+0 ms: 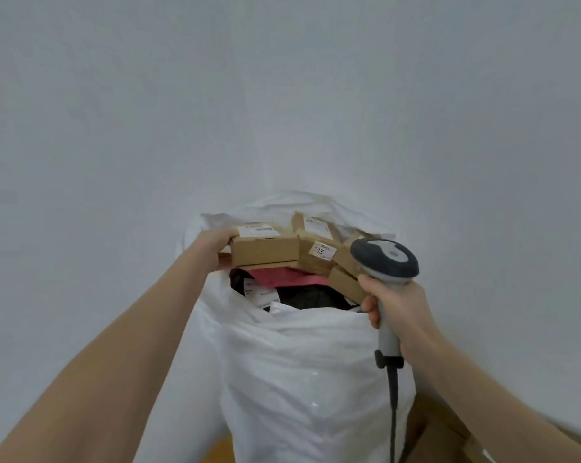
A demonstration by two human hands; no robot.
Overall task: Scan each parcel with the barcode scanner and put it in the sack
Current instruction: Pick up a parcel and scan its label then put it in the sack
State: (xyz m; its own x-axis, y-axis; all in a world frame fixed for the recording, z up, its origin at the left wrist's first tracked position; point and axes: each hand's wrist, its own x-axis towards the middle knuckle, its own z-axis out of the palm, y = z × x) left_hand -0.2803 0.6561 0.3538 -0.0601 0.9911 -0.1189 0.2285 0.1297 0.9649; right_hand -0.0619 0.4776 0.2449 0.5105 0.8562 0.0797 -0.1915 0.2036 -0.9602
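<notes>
A tall white sack [309, 369] stands in front of me, filled to its open mouth. My left hand [217, 247] grips the left end of a flat brown cardboard parcel [265, 250] with a white label, held level over the sack's mouth. Other brown boxes [319, 252] lie stacked at the top right of the opening, with a pink mailer [282, 277] and dark bags [312, 297] below them. My right hand [396, 309] grips the handle of a grey barcode scanner [384, 262], head up, beside the sack's right rim. Its black cable [393, 406] hangs down.
A plain white wall [282, 95] fills the background behind the sack. A brown cardboard box [449, 436] sits at the lower right, partly behind my right forearm. A strip of wooden floor [220, 451] shows at the bottom.
</notes>
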